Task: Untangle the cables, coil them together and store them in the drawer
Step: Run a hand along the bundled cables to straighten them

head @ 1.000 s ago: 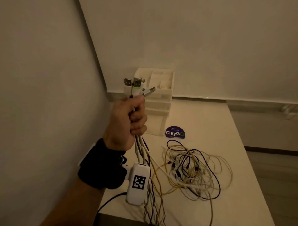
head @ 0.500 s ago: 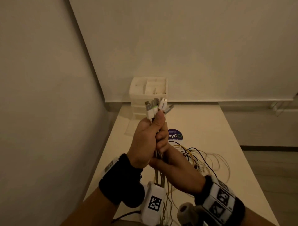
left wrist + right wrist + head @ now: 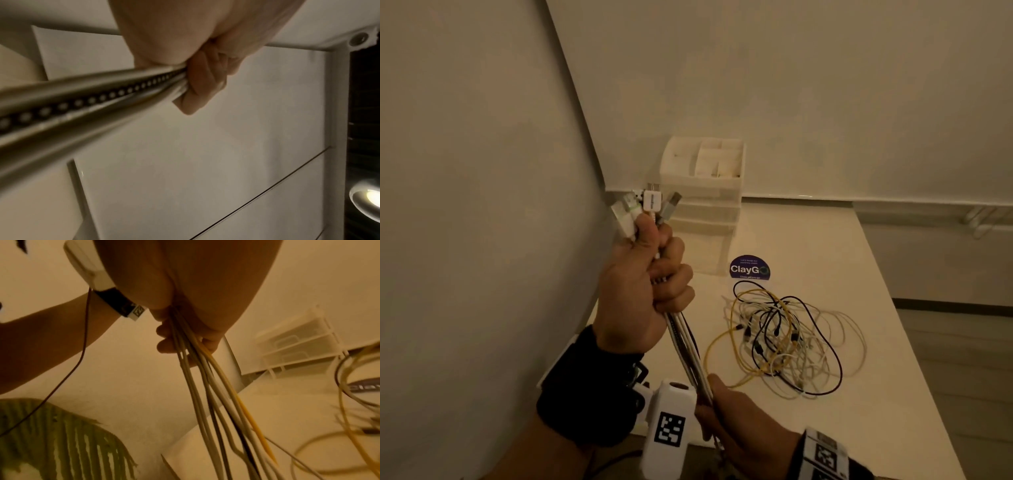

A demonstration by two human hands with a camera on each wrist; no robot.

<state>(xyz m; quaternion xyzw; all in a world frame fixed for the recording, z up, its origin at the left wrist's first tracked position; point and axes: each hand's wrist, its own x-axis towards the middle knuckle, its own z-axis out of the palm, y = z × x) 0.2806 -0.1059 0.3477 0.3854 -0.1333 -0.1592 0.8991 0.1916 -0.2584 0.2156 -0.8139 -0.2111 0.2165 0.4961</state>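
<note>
My left hand is raised above the table's left side and grips a bundle of cables just below their USB plugs, which stick up from the fist. The strands run taut down to my right hand, which holds them lower near the table's front edge. In the right wrist view the white, yellow and dark cables pass through my curled fingers. The left wrist view shows the bundle leaving the left hand. The rest lies as a tangled heap on the table.
A white drawer organiser with stacked drawers stands at the back against the wall, in the corner. A round purple ClayGo sticker lies on the white table in front of it. The wall is close on the left.
My right hand slid down the bundle from just under the left hand towards the table's front edge. My left hand, with the plugs, shifted left.
</note>
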